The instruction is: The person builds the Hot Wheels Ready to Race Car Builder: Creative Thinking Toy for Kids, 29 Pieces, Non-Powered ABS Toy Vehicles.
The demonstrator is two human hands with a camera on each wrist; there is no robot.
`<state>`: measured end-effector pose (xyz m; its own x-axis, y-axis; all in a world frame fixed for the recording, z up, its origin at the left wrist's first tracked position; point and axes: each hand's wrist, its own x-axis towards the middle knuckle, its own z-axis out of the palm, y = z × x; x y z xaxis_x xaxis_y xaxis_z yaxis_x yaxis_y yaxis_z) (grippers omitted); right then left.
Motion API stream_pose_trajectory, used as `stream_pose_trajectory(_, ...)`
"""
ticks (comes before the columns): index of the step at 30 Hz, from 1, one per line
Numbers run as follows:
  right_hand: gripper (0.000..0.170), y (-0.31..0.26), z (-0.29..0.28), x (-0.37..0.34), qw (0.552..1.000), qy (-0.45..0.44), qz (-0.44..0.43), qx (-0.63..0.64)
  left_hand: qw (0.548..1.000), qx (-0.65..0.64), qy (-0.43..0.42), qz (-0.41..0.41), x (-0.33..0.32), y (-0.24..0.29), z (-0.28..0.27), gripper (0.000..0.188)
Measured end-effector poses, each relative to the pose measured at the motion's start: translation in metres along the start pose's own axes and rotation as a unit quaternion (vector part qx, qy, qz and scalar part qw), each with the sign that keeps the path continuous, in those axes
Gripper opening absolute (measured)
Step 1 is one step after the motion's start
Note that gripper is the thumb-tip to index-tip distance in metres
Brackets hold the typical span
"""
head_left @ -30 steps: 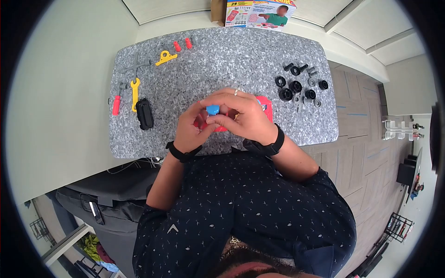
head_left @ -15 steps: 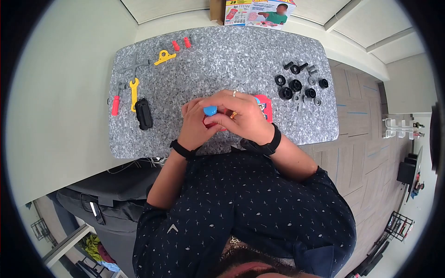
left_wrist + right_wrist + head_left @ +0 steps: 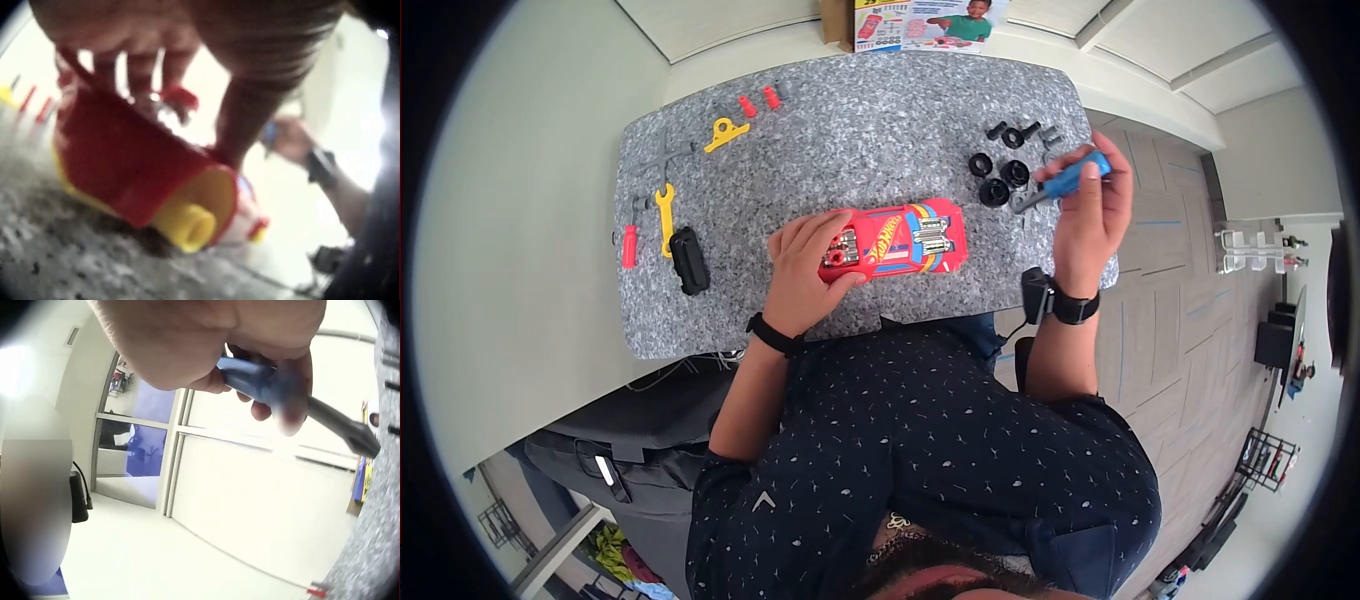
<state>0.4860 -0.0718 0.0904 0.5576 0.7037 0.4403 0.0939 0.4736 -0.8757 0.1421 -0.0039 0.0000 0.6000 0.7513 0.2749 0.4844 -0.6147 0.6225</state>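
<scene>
A red toy car with blue and yellow stripes lies on the table. The left hand grips its left end, thumb on the near side and fingers on the far side; in the left wrist view the car's red body shows a yellow tube inside its open end. Raised over the table's right side, the right hand holds a screwdriver by its blue handle, the grey shaft pointing left and down. The right wrist view shows the shaft beyond the fingers.
Black wheels and small grey parts lie below the screwdriver's tip. At the left are a yellow wrench, a black part, a red-handled tool and a yellow piece. A box stands behind the table.
The right hand has moved away from the car to the right, carrying the blue-handled screwdriver. The left hand stays at the car's left end, and the car's top is now uncovered.
</scene>
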Motion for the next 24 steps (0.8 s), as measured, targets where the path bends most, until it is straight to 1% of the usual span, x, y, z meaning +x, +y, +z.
stream_pose_trajectory(2,0.027,0.003,-0.037,0.001,0.997,0.044,0.019,-0.061,1.0,0.016,-0.007,0.02,0.004,0.008,0.0,0.088)
stream_pose_trajectory(4,0.026,0.009,-0.057,-0.011,0.989,0.033,0.066,-0.127,0.998,0.037,-0.019,0.045,0.01,0.019,0.002,0.086)
stream_pose_trajectory(6,0.026,0.015,-0.07,-0.026,0.97,0.02,0.119,-0.209,0.995,0.054,-0.038,0.071,0.016,0.028,0.008,0.085)
stream_pose_trajectory(7,0.025,0.021,-0.072,-0.029,0.938,-0.006,0.085,-0.336,0.993,0.063,-0.047,0.085,0.019,0.031,0.011,0.085)
stream_pose_trajectory(8,0.023,0.024,-0.073,-0.036,0.911,-0.029,0.075,-0.404,0.992,0.08,-0.053,0.086,0.02,0.034,0.013,0.084)
stream_pose_trajectory(10,0.027,0.027,-0.071,-0.043,0.885,-0.055,0.108,-0.449,0.987,0.116,-0.064,0.089,0.022,0.038,0.016,0.083)
stream_pose_trajectory(11,0.033,0.031,-0.069,-0.044,0.869,-0.072,0.088,-0.481,0.987,0.119,-0.067,0.087,0.022,0.037,0.017,0.083)
stream_pose_trajectory(14,0.041,0.05,-0.062,-0.043,0.857,-0.133,-0.005,-0.498,0.986,0.126,-0.082,0.078,0.018,0.031,0.017,0.085)
stream_pose_trajectory(15,0.05,0.051,-0.058,-0.042,0.849,-0.157,0.041,-0.502,0.986,0.124,-0.089,0.071,0.016,0.03,0.016,0.087)
stream_pose_trajectory(18,0.053,0.07,-0.044,-0.036,0.841,-0.185,0.028,-0.507,0.986,0.121,-0.109,0.034,0.01,0.034,0.005,0.093)
stream_pose_trajectory(22,0.056,0.09,-0.038,-0.033,0.798,-0.248,0.028,-0.548,0.986,0.12,-0.116,-0.004,-0.005,0.039,-0.021,0.107)
stream_pose_trajectory(23,0.06,0.092,-0.038,-0.033,0.807,-0.253,0.07,-0.529,0.985,0.131,-0.114,-0.007,-0.01,0.035,-0.025,0.107)
stream_pose_trajectory(24,0.06,0.092,-0.039,-0.032,0.816,-0.258,0.064,-0.513,0.983,0.143,-0.113,-0.01,-0.015,0.029,-0.029,0.106)
